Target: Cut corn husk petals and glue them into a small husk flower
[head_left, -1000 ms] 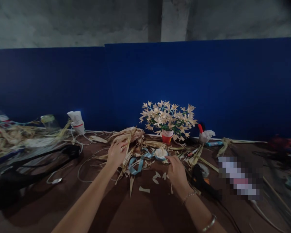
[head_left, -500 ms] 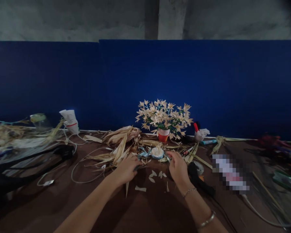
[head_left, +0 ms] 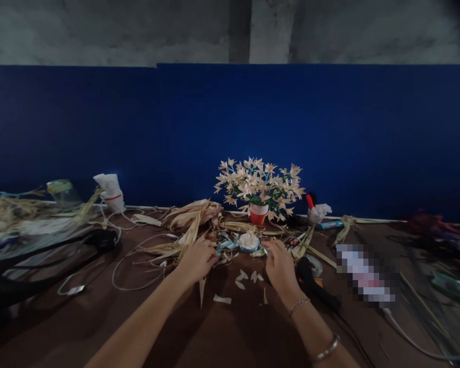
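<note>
With twelve o'clock straight ahead, I look over a dark brown tabletop (head_left: 233, 337) backed by a blue panel (head_left: 199, 128), with a grey wall (head_left: 99, 36) above it. At ten o'clock I have a pile of dry fibres (head_left: 15, 209) and, nearer, a black curved object (head_left: 103, 240); between ten and eleven stand a lidded jar (head_left: 63, 196) and a white wrapped bundle (head_left: 115, 198). Husks (head_left: 191, 217) sprawl towards half past eleven. At half past twelve a red-and-white pot (head_left: 258, 214) holds pale star-shaped flowers (head_left: 253, 179). One o'clock gives me a light-blue tube (head_left: 329, 225); a black-handled tool (head_left: 317, 287) lies nearer, towards two, short of a pixelated patch whose contents I can't read.

The left hand (head_left: 197, 260), towards eleven, is loosely curled beside the husks, its fingertips by a loose blue ribbon (head_left: 227, 243); I can't tell whether it grips anything. Just past twelve, between the hands, sits a blue-rimmed round piece (head_left: 249, 242) with a pale heap on it; small pale scraps (head_left: 239, 284) lie nearer me. The right hand (head_left: 280, 263), near one, is half curled, fingertips just beside the round piece; I can't tell if they pinch anything.
</note>
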Available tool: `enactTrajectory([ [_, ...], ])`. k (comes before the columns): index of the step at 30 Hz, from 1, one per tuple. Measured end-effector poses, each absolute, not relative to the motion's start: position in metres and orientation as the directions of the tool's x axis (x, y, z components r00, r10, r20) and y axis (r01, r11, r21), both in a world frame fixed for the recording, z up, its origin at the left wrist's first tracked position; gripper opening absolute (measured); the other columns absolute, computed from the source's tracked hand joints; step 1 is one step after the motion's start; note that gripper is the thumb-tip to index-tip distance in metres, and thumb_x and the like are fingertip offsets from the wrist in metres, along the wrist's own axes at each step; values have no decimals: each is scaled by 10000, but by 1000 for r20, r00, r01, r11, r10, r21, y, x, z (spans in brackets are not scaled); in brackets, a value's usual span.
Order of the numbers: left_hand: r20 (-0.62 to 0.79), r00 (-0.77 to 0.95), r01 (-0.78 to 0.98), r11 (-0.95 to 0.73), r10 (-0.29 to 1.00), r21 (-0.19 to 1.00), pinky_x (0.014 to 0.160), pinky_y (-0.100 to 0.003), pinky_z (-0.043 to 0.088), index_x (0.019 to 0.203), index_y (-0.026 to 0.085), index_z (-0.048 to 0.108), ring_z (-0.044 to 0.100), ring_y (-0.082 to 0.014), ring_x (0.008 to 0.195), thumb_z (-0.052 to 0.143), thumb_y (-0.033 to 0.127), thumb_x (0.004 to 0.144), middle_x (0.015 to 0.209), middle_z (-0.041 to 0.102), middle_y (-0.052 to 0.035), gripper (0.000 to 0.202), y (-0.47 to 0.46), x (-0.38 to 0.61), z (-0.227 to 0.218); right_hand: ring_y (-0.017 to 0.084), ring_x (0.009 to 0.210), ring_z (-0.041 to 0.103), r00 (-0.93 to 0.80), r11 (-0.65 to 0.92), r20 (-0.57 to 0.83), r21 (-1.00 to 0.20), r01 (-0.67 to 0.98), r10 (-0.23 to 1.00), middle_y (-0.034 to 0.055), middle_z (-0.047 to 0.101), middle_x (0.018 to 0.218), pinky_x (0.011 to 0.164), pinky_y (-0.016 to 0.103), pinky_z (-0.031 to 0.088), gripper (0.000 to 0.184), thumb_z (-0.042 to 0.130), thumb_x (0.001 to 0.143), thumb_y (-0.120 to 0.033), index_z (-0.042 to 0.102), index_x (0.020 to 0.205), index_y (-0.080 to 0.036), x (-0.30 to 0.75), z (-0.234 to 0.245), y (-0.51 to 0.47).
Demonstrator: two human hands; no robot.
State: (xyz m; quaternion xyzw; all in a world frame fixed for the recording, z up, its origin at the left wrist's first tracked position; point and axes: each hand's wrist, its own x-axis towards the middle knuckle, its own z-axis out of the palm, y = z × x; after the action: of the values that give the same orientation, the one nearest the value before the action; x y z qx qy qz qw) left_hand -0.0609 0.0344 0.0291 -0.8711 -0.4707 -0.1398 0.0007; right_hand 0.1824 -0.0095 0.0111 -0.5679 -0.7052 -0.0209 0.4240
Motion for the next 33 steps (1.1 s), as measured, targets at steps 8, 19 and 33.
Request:
enactTrajectory([
  [8,266,514,821,-557,816,123,776,-339,376,727,193,657,497,-226,875,539,230,751,805,594,-63,126,29,-44,33,201,881,505,-9,278,594,-363,889,804,60,592,911,762,327,327,262,411,764,-82,623,878,-183,176,12,-14],
  [19,259,514,826,-554,818,108,779,-341,362,713,185,639,493,-221,888,515,174,741,814,604,-71,128,30,-29,29,188,863,515,-38,317,585,-383,868,810,48,611,873,759,312,308,235,434,763,-87,626,852,-189,171,12,-16],
  [33,194,285,642,-337,939,689,592,-225,407,709,154,617,549,-144,643,460,310,742,664,611,-3,224,23,-29,60,157,606,562,-17,114,114,-993,-24,993,23,652,639,577,257,422,249,611,683,-385,700,741,-159,151,13,-14],
])
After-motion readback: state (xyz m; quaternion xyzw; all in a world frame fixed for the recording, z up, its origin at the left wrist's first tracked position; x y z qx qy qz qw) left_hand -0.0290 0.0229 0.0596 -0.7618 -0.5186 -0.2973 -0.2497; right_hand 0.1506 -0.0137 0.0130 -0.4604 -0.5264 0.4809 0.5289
